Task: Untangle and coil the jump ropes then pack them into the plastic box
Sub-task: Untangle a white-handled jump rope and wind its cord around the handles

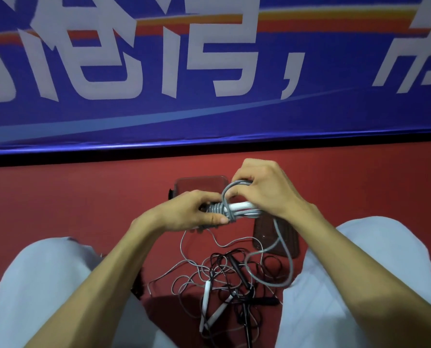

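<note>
While both hands wind it, the grey jump rope [230, 209] bundles above the floor.
Left hand [191, 213] clamps the wraps, right hand [264, 189] pinches a loop; the cord looks springy and slick, best held at the handles. The plastic box [199, 185] lies just beyond.

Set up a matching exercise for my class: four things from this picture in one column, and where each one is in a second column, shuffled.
Things
1. grey rope
2. tangled ropes
3. box
4. lid

Places
A. on the floor behind the hands
B. held in both hands
C. on the floor between the knees
D. flat on the floor under the right forearm

Pairs: 1-B, 2-C, 3-A, 4-D
</note>
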`<action>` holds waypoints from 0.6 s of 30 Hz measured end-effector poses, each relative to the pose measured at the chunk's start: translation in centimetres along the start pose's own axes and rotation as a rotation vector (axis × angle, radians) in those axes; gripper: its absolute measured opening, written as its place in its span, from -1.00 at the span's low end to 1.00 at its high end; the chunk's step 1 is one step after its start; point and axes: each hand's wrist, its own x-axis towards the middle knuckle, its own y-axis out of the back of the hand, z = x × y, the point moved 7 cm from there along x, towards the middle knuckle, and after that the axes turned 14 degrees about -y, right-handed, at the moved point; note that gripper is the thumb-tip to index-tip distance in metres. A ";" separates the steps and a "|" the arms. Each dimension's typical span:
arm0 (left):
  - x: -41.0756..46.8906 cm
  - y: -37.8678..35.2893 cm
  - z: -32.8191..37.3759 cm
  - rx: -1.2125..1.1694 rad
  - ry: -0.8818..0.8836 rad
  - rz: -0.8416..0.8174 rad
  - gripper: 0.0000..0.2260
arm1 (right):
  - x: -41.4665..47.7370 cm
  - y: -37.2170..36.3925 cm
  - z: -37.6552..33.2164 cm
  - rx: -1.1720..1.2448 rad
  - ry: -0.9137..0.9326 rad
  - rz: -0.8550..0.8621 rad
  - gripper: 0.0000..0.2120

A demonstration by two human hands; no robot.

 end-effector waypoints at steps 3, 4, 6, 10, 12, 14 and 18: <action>-0.1 0.8 0.8 0.060 -0.019 0.072 -0.73 | 0.4 0.5 1.0 0.174 -0.196 -0.010 -0.86; -0.2 1.0 0.9 0.063 -0.011 0.108 -0.69 | 0.5 0.4 1.3 0.228 -0.242 -0.032 -0.86; -0.1 1.0 0.9 0.059 0.000 0.160 -0.65 | 0.6 0.1 1.8 0.322 -0.313 -0.090 -0.85; 0.0 0.8 1.0 0.030 -0.011 0.191 -0.67 | 0.7 -0.8 2.8 0.513 -0.421 -0.224 -0.80; 0.0 1.1 1.2 -0.066 -0.024 0.222 -0.78 | 0.9 -1.0 3.2 0.580 -0.449 -0.264 -0.85; -0.1 1.5 1.7 -0.194 -0.051 0.263 -0.89 | 1.1 -1.2 3.5 0.617 -0.448 -0.273 -0.90; -0.6 2.7 2.1 -0.365 -0.083 0.413 -0.85 | 1.7 -1.2 3.4 0.605 -0.352 -0.166 -0.88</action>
